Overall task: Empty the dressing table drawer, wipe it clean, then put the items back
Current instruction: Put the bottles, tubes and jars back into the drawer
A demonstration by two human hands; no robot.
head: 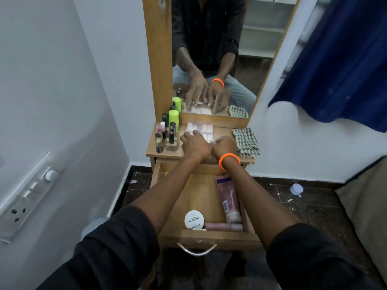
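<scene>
The wooden drawer is pulled out below the dressing table top. Inside it lie a white round jar, a long pink tube along the right wall and a smaller pink tube at the front. On the table top lies a flat clear box of pale nail tips. My left hand rests on that box with fingers spread. My right hand, with an orange wristband, touches the box's near edge; its fingers are hidden. A checked cloth lies folded at the right.
Several small bottles and a green can crowd the table's left side. A mirror stands behind. A switch panel is on the left wall, a blue curtain at right, a white cap on the dark floor.
</scene>
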